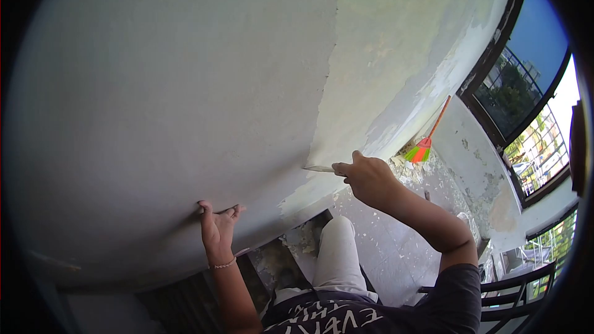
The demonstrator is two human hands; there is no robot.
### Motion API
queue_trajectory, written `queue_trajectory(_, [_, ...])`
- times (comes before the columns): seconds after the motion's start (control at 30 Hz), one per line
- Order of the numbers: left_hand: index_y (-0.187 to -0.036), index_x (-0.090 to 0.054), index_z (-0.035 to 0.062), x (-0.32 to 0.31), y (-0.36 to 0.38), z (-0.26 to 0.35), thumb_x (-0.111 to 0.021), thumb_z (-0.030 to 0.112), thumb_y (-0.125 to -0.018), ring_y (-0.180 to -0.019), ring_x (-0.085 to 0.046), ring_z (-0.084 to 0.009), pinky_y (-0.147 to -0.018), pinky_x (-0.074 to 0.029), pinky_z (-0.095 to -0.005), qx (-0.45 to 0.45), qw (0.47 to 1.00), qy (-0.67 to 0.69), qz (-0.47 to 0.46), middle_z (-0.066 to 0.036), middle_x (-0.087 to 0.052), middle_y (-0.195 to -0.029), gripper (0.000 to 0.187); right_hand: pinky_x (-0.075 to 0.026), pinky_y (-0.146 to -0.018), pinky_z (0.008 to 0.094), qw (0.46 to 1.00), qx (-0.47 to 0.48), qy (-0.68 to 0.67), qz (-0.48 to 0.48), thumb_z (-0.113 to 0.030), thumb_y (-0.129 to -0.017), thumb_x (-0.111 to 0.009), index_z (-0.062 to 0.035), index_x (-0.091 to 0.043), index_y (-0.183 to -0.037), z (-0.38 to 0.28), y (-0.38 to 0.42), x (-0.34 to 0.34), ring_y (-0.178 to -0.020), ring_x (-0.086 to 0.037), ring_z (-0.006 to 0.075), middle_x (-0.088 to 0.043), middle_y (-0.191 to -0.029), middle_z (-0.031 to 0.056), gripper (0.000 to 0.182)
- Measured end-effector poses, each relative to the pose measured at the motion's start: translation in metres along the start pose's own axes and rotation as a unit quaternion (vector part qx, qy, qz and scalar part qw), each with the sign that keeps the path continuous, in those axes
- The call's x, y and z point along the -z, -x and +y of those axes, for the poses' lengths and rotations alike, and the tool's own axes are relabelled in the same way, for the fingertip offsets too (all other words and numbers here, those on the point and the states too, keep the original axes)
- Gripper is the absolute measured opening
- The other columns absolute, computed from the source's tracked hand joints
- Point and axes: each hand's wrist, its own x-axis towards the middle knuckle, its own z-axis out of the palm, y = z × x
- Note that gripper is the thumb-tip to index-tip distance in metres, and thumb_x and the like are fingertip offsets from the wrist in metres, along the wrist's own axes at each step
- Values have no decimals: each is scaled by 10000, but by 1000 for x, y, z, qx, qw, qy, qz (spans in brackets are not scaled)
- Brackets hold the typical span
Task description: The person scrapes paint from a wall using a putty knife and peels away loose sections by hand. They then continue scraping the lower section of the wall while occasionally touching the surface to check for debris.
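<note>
My right hand (371, 179) is closed round the handle of a scraper (320, 169), its thin blade lying against the wall (247, 86). The blade tip meets the ragged edge where grey paint gives way to a paler, yellowish stripped patch (365, 68). Lower and to the left, my left hand (219, 227) is open, thumb and fingers apart, right at the grey wall surface. It holds nothing, and a bracelet circles its wrist. The scraper's handle is mostly hidden in my right fist.
A broom (419, 150) with green and orange bristles leans in the far corner. Paint flakes dot the floor (396, 241). Dark-framed windows (516, 86) are on the right, and a black metal railing or chair (523, 294) stands at lower right. Dark steps (272, 266) lie below me.
</note>
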Motion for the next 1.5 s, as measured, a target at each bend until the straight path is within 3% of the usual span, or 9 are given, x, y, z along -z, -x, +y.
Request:
queue_trajectory(0.2, [-1492, -250, 230, -8, 1, 3, -704, 528, -899, -1405, 68, -665, -1029, -336, -595, -2, 999, -14, 33, -264, 43, -1625, 804, -570, -707, 291, 859, -161, -486, -5, -18, -781, -839, 10, -621, -975, -1, 52, 15, -805, -698, 159, -686, -846, 86, 293])
queue_trajectory(0.3, [-1519, -223, 226, -12, 2, 6, -710, 536, -889, -1449, 16, -580, -1057, -332, -602, 22, 997, 14, 68, -251, 45, -1623, 854, -560, -728, 302, 618, -109, -727, 279, -35, -746, -872, 10, -631, -929, 7, 73, -35, -816, -695, 179, -703, -861, 86, 306])
queue_trajectory(0.4, [-1542, -162, 169, -10, 8, 8, -720, 462, -917, -1484, -63, -474, -1106, -324, -564, -58, 983, -151, 91, -259, -31, -1603, 887, -554, -740, 333, 587, -12, -657, 473, -213, -903, -746, -35, -546, -968, 14, 70, -54, -743, -636, 197, -606, -891, 78, 275])
queue_trajectory(0.47, [-1523, -204, 138, -69, 20, -4, -726, 392, -922, -1476, -139, -406, -1118, -338, -531, -264, 845, -326, 332, -218, -117, -1579, 836, -520, -602, 292, 582, 29, -594, 554, -346, -1001, -619, -60, -450, -1037, 16, 60, -60, -743, -606, 226, -575, -937, 123, 334])
queue_trajectory(0.6, [-1309, -448, 57, -120, 23, -12, -710, 212, -926, -1354, -407, -295, -1068, -385, -440, -663, 550, -462, 211, -130, -448, -1392, 489, -426, -414, 262, 414, 50, -704, 575, -379, -985, -647, -74, -391, -1059, -12, 45, -40, -491, -501, 176, -557, -764, 126, 405])
queue_trajectory(0.8, [-1091, -607, 94, -194, 5, -25, -631, 124, -882, -1066, -607, -176, -941, -458, -280, -396, -38, -699, -594, -25, -636, -1030, 213, -379, -385, 289, 421, 95, -693, 577, -168, -903, -742, -71, -422, -711, -11, 16, -76, -393, -420, 123, -475, -508, 34, 386])
queue_trajectory(1.0, [-933, -602, 121, -200, -38, -15, -614, 164, -845, -958, -605, -124, -857, -465, -256, -234, -247, -663, -667, 9, -626, -935, 99, -402, -388, 303, 443, 112, -631, 627, -83, -975, -609, -79, -377, -723, -30, -16, -82, -381, -416, 128, -451, -476, 28, 342])
queue_trajectory(1.3, [-877, -586, 128, -207, -71, -17, -598, 185, -830, -854, -561, -120, -767, -449, -266, -279, -188, -637, -694, 26, -547, -803, 76, -384, -381, 284, 387, 139, -665, 624, -7, -958, -551, -84, -340, -681, -28, -56, -96, -382, -412, 121, -455, -490, 22, 357])
queue_trajectory(1.5, [-863, -596, 133, -207, -69, -21, -597, 177, -843, -859, -563, -122, -769, -448, -266, -260, -160, -665, -682, 25, -555, -815, 48, -386, -391, 276, 517, 16, -609, 601, 20, -899, -596, -79, -339, -661, -29, -74, -128, -385, -446, 137, -448, -478, 30, 364])
